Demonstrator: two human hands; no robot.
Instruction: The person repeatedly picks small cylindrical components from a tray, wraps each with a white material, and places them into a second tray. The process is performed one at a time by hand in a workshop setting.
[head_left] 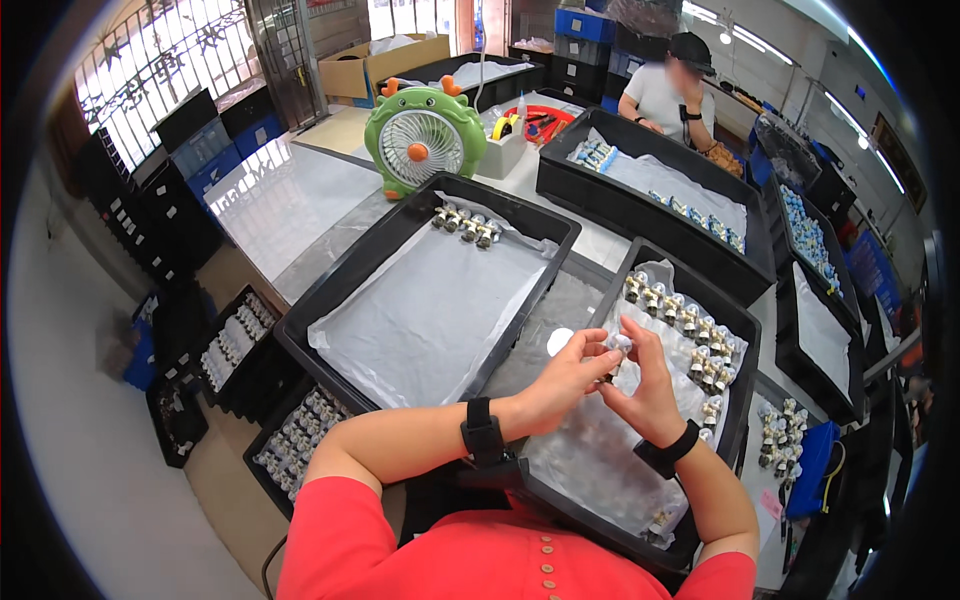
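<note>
Over the right-hand black tray (752, 330) I hold a small figurine (620, 344) with a pale rounded top and a darker lower part. My left hand (572, 378) pinches it from the left with the fingertips. From the other side my right hand (650, 388) closes on it with thumb and fingers, so much of it is hidden. Below and to the right, rows of similar figurines (690, 318) with gold and dark bodies stand on the tray's white liner. A white round piece (561, 342) lies just left of my hands.
Left of my hands, a larger black tray (300, 322) has a white liner and a short row of figurines (466, 226) at its far end. Beyond it stands a green desk fan (424, 140). Across the table, a person (672, 95) sits behind another black tray (655, 225).
</note>
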